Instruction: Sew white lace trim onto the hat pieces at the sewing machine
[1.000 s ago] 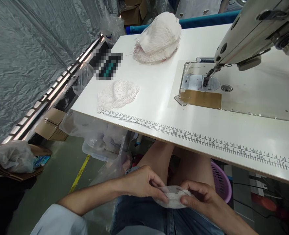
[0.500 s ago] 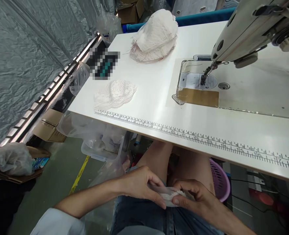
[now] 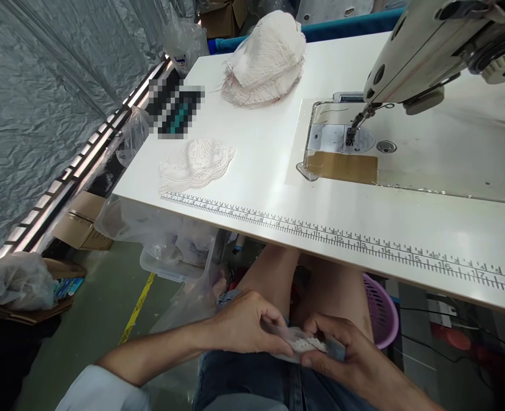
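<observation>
Over my lap, a small clear plastic bag (image 3: 306,345) with something white and scalloped in it, perhaps lace, is stretched between both hands. My left hand (image 3: 252,324) pinches its left end between thumb and fingers. At the right end, my right hand (image 3: 342,349) grips it, thumb on the near side and curled fingers behind. What the white content is exactly, I cannot make out. On the table above lie a cream lace piece (image 3: 199,164) and, farther back, a heap of cream cloth with frayed edges (image 3: 265,63).
A sewing machine (image 3: 411,63) stands at the table's right, its needle over the metal plate. A printed ruler (image 3: 297,227) runs along the white table's (image 3: 252,165) front edge. Below are a purple basket (image 3: 381,311), a plastic-lined bin (image 3: 175,260) and a cardboard box (image 3: 83,220).
Both hands keep hold of the plastic bag, which has tilted slightly, with more of its right end showing. The whole view has shifted a little; the things on the table lie as before.
</observation>
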The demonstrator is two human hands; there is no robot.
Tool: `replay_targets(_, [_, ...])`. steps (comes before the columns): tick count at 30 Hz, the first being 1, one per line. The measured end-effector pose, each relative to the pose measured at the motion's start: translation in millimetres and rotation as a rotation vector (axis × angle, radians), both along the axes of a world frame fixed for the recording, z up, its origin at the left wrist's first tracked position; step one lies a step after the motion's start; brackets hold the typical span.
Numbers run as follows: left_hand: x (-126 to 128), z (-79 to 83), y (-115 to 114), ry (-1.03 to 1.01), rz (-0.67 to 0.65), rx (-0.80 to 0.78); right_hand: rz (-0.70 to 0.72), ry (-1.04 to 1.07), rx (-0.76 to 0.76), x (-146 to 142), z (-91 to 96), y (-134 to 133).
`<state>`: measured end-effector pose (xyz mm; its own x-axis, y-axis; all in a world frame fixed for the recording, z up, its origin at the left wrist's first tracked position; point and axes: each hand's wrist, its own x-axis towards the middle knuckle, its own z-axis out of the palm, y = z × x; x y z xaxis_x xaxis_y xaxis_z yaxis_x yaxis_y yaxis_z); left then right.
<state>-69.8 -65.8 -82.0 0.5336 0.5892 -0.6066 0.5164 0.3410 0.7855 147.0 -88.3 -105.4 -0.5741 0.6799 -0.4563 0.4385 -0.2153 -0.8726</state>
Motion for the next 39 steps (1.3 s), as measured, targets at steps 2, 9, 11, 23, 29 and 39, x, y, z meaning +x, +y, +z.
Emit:
replay_targets(2, [1,0.4,0,-0.015,0.009,0.014,0.006,-0.003,0.016,1,1.5,-1])
replay_targets(9, [0,0.5,-1,0.025,0.002,0.017,0.021,0.006,0.062,1,2.6,-1])
replay_targets(11, [1,1.0,-1,0.037,-0.008,0.022,-0.004,-0.001,0.07,2,2.5,-2])
replay_targets(23, [1,5.3,-2,0.04,-0.026,0.018,-0.024,0.009,0.048,4,2.7,-5])
replay_targets(29, [-6,2.6,-2,-0.007,-0.017,-0.024,-0.015,0.048,-0.035,-2,5.8,-1])
replay_targets(39, [-3,-3.8,-1,-0.059,-0.09,-0.105,-0.051,0.023,-0.004,-4,-3.1,-5])
